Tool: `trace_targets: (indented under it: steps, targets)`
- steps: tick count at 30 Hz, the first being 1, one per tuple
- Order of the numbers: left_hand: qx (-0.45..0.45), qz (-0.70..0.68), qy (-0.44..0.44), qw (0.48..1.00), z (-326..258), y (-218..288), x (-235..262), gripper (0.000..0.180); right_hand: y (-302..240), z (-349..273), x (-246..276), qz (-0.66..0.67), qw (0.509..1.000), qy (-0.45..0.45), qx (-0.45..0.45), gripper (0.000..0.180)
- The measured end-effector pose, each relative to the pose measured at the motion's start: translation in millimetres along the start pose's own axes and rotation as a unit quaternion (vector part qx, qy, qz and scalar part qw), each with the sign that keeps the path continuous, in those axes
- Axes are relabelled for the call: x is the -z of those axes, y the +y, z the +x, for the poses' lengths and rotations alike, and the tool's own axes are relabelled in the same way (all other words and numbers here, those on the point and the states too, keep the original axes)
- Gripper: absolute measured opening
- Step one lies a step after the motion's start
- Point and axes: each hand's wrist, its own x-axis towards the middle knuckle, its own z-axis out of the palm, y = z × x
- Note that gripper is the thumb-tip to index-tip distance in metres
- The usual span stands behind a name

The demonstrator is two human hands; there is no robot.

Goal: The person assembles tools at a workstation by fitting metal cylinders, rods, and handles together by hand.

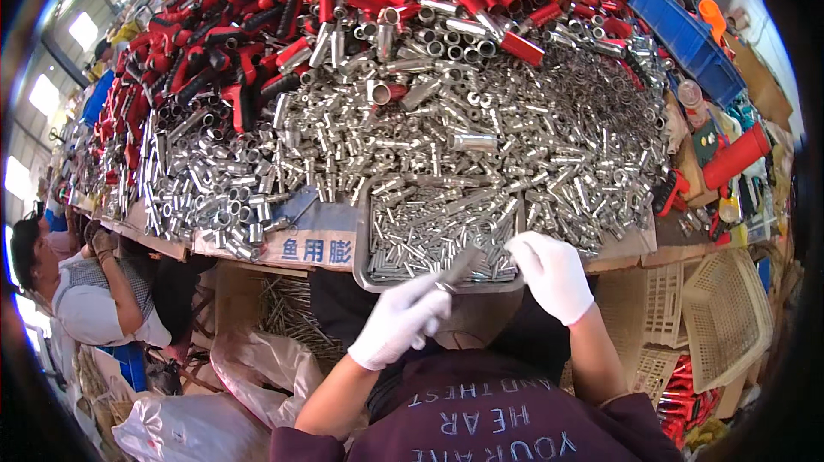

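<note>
My left hand [400,321], in a white glove, is closed around a dark grey metal piece [462,268], a short cylinder-like part that points up and to the right. The piece is slightly blurred. It hangs over the near edge of a metal tray [361,247] filled with small shiny pins [429,230]. At the tray's right rim is my right hand [554,278], gloved in white too. Its fingers are drawn together at the tips, and whatever they may pinch is too small to make out.
Loose silver metal fittings [412,132] heap up behind the tray, with red tool bodies [232,59] beyond. A blue bin [687,37] stands far right. Beige plastic baskets [728,318] are below the table at right. Another person [99,290] sits at left.
</note>
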Motion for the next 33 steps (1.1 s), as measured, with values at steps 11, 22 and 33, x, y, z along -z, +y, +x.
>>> trace_targets:
  steps: [11, 22, 33]
  targets:
    - [-0.089, -0.071, 0.067, 0.991, 9, 1, 5, 0.025, 3, 15, -39, -0.124, 0.991, -0.019, 0.046, 0.016]
    - [-0.090, -0.018, 0.029, 0.995, 5, 11, -13, 0.041, -31, 18, -11, 0.159, 0.976, 0.113, 0.100, 0.004]
    - [-0.021, -0.158, -0.139, 0.977, 10, 0, -24, 0.056, -35, 26, -17, 0.527, 0.846, -0.059, -0.051, 0.008]
